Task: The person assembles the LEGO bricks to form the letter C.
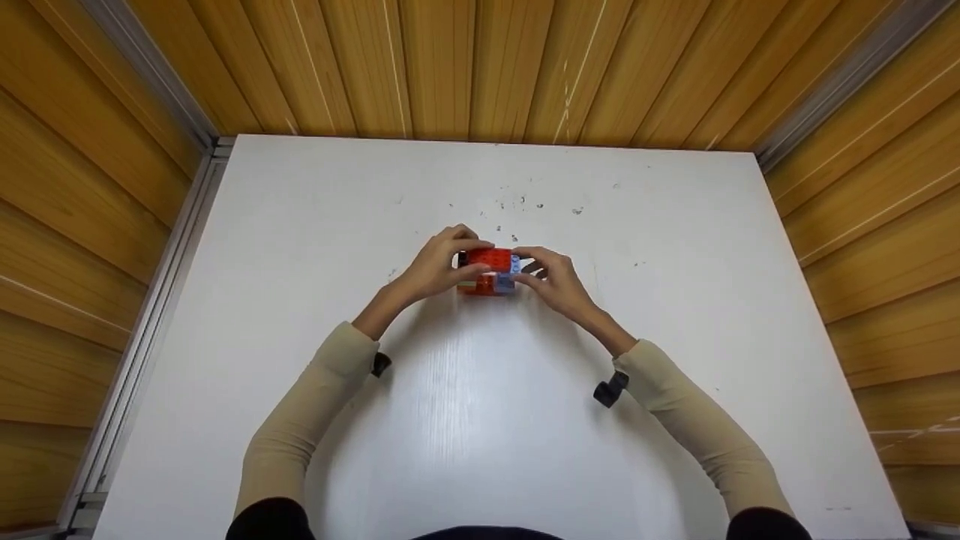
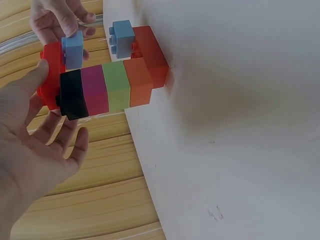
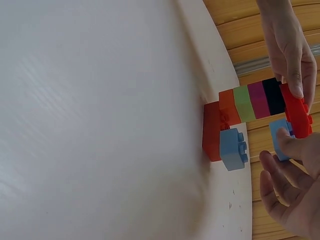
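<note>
My left hand (image 1: 437, 267) grips a long red building block (image 1: 491, 259) between thumb and fingers. My right hand (image 1: 559, 283) pinches a light blue block (image 2: 74, 50) under the red block's right end. Below stands a column of black (image 2: 74, 95), magenta (image 2: 95, 89), green (image 2: 116, 86) and orange (image 2: 138, 82) blocks, topmost first. The column rises from one end of a red base block (image 3: 211, 131) on the table. Another blue block (image 3: 232, 150) sits on the base's other end, studs up, apart from the upper blue one. Whether the long red block touches the black one, I cannot tell.
The white table (image 1: 480, 420) carries dark scuff marks beyond the blocks. Wood-patterned panels (image 1: 495, 71) and metal rails (image 1: 161, 322) border it. Black devices (image 1: 611, 390) are fixed at both wrists.
</note>
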`<state>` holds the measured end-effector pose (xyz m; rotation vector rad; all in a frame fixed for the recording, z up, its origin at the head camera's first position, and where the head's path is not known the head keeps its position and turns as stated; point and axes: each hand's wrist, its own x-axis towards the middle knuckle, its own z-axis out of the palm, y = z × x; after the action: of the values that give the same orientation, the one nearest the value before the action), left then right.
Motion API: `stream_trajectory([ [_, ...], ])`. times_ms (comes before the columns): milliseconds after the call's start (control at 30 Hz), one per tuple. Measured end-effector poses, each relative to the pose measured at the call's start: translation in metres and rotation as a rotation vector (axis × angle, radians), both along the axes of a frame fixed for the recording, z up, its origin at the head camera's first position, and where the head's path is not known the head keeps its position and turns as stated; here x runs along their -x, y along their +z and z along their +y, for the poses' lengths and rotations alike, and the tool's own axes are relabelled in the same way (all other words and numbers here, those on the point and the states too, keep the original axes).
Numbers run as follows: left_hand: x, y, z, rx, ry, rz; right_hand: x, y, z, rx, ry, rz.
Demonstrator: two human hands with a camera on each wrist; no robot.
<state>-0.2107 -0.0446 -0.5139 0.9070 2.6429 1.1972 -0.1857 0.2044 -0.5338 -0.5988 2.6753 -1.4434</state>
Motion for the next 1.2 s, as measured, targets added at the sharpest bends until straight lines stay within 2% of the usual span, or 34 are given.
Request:
stream_trajectory([
  [333,0.001,-0.001,0.001,0.03,0.012,0.027,-0.004,-0.005,-0.001,0.027,-0.041,0.015],
  [833,0.001,-0.003,0.001,0.033,0.03,0.002,-0.006,-0.011,-0.003,0.082,-0.065,0.037],
  [1033,-0.001,-0.003,0.002,0.012,-0.005,-0.003,-0.007,-0.013,-0.001,0.102,-0.077,0.025],
  [1200,-0.003,-0.01,-0.005,0.014,-0.019,-0.039,-0.007,-0.015,0.0,0.088,-0.056,0.016],
])
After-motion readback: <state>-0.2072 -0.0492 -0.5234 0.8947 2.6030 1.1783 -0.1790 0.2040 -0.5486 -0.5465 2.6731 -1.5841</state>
